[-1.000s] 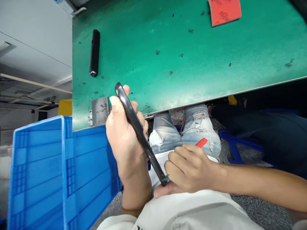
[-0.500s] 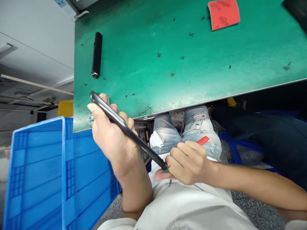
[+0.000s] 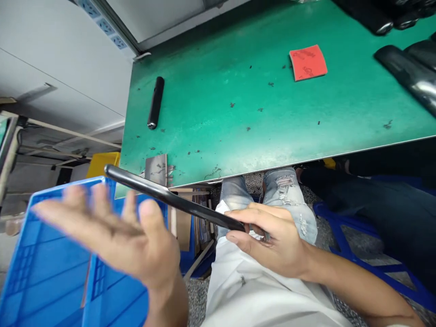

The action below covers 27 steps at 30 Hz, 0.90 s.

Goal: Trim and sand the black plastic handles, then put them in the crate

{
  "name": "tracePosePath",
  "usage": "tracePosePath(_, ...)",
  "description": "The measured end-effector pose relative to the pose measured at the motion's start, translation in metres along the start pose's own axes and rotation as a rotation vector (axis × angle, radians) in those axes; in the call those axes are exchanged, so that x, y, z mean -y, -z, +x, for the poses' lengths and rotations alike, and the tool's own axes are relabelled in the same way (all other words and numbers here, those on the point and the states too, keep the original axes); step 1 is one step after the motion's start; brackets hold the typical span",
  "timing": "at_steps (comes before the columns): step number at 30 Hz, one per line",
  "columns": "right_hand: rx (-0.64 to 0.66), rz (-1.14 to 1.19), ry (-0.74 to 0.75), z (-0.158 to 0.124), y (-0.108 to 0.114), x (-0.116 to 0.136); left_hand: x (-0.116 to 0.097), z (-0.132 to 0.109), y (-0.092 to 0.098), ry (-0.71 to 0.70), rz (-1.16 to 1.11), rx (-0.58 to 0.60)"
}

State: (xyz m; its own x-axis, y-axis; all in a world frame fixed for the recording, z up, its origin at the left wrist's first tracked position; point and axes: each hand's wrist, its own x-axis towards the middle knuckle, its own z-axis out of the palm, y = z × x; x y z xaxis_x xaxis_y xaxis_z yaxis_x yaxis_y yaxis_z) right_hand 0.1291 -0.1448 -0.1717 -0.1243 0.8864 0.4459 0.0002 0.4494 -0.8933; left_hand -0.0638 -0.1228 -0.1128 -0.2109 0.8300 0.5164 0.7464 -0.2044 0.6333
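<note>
My right hand (image 3: 272, 236) pinches the near end of a long, slim black plastic part (image 3: 190, 206) between thumb and fingers, above my lap. The part slants up to the left, with a slight step midway along it. Something small and greyish shows under the curled fingers, too hidden to name. My left hand (image 3: 136, 245) is open, palm up and fingers spread, just below the part's far half; its fingertips are blurred. Whether it touches the part I cannot tell.
On the green table (image 3: 204, 100) lie a short black tube-like piece (image 3: 156, 102), a red square pad (image 3: 308, 63), a grey flat block (image 3: 156, 168) and dark scraps. Several glossy black parts (image 3: 408, 75) lie at right. Blue crates (image 3: 51, 272) stand at left; a person's dark-clothed leg (image 3: 368, 204) is at right.
My left hand has let go of the black part and opened, moving left. My right hand now holds the part's near end; the red strip that stuck out of it no longer shows.
</note>
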Motion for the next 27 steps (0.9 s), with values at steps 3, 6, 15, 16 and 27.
tracePosePath(3, 0.067, -0.047, 0.001, 0.003, 0.004, 0.005, 0.009, -0.013, 0.018, -0.583, 0.313, 0.213)
tracePosePath(6, 0.1, -0.081, 0.014, 0.003, 0.003, 0.01, 0.017, -0.013, 0.02, -0.891, 0.294, 0.496)
tracePosePath(15, 0.486, 0.273, -0.23, 0.002, 0.051, 0.01, 0.026, -0.001, 0.004, -0.857, 0.137, 0.431)
tracePosePath(16, 0.482, 0.329, -0.279, -0.001, 0.054, 0.005, 0.026, -0.001, 0.004, -0.857, 0.13, 0.418)
tracePosePath(27, 0.36, -0.077, -0.212, 0.004, 0.057, 0.023, 0.024, 0.003, 0.005, -0.859, 0.083, 0.455)
